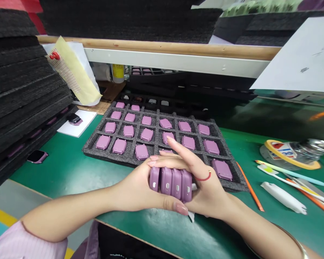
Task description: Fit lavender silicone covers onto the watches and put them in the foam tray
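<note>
Several purple watch cases [171, 184] stand side by side in a row between my two hands, just above the table's near side. My left hand [136, 189] is closed round the left end of the row, its thumb stretched under the front. From the right, my right hand [209, 187] wraps the other end, its index finger raised and its other fingers over the top. A scrap of white material shows below the right palm. Behind the hands lies a black foam tray [156, 144] with purple watch cases in many compartments; the hands hide part of its front row.
Black foam trays [21, 68] are stacked at left. Two watches lie nearby, one [37, 156] on the green table, another [75, 119] on a white pad [79, 126]. At right are a glass bottle [283, 154], a toothbrush [294, 180] and pencils. A shelf edge [164, 59] crosses above.
</note>
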Action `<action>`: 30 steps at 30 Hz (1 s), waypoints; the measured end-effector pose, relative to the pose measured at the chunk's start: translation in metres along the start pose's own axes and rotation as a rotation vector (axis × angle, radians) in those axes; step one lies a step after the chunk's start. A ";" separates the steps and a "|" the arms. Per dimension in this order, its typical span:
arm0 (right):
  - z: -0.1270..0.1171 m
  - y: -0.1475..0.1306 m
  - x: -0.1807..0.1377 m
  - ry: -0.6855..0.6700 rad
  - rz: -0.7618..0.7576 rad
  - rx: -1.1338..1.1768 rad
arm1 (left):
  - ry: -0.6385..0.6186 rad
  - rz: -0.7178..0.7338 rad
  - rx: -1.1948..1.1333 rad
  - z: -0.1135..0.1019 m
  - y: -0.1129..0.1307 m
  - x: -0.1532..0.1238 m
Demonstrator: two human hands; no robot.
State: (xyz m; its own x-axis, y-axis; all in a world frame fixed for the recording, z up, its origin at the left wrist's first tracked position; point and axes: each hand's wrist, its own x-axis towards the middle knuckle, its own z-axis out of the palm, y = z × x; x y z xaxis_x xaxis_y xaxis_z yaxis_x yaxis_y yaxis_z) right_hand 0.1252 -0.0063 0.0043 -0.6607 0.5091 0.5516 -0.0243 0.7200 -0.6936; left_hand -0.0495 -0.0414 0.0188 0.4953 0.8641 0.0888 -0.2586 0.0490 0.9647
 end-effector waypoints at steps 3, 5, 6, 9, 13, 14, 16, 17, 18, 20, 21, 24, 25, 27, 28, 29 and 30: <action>0.004 0.000 0.002 -0.013 -0.038 -0.043 | 0.120 0.021 0.068 0.002 -0.004 -0.002; 0.005 -0.001 0.002 -0.025 -0.071 -0.093 | 0.191 0.006 0.118 0.003 -0.007 -0.005; 0.005 -0.002 0.001 -0.035 -0.093 -0.124 | 0.224 -0.008 0.135 0.004 -0.008 -0.006; 0.001 -0.009 -0.001 -0.028 -0.100 -0.156 | 0.287 -0.019 0.205 0.004 -0.008 -0.011; -0.004 -0.013 -0.003 0.162 0.103 0.094 | 0.239 0.130 0.273 0.003 -0.011 -0.014; -0.004 -0.012 -0.003 0.224 0.188 0.181 | 0.218 0.182 0.289 0.002 -0.013 -0.015; -0.002 -0.009 -0.002 0.295 0.379 0.352 | 0.188 0.290 0.365 0.000 -0.016 -0.015; -0.001 -0.007 -0.001 0.289 0.470 0.431 | 0.177 0.348 0.415 -0.001 -0.018 -0.015; 0.000 -0.005 -0.001 0.257 0.552 0.502 | 0.165 0.408 0.462 -0.002 -0.019 -0.014; 0.001 -0.004 0.000 0.161 0.678 0.615 | 0.155 0.498 0.546 -0.005 -0.021 -0.014; 0.002 -0.004 -0.001 0.113 0.722 0.658 | 0.159 0.519 0.583 -0.006 -0.022 -0.014; 0.003 -0.005 -0.002 0.030 0.782 0.754 | 0.199 0.520 0.683 -0.007 -0.023 -0.016; 0.004 -0.006 -0.002 0.026 0.779 0.767 | 0.205 0.508 0.702 -0.007 -0.023 -0.016; 0.005 -0.007 -0.001 0.036 0.735 0.759 | 0.191 0.478 0.693 -0.008 -0.023 -0.017; 0.006 -0.007 -0.001 0.045 0.711 0.745 | 0.177 0.460 0.673 -0.008 -0.024 -0.017; 0.006 -0.008 0.000 0.051 0.693 0.722 | 0.160 0.448 0.646 -0.009 -0.024 -0.017; 0.007 -0.010 0.002 0.049 0.682 0.694 | 0.142 0.444 0.619 -0.009 -0.024 -0.016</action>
State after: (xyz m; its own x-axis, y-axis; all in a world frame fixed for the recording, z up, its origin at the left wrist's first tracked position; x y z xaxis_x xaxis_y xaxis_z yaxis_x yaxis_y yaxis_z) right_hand 0.1191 -0.0158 0.0088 -0.6652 0.7441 -0.0615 -0.0954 -0.1664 -0.9814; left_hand -0.0588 -0.0520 -0.0085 0.3320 0.7950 0.5077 0.1228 -0.5700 0.8124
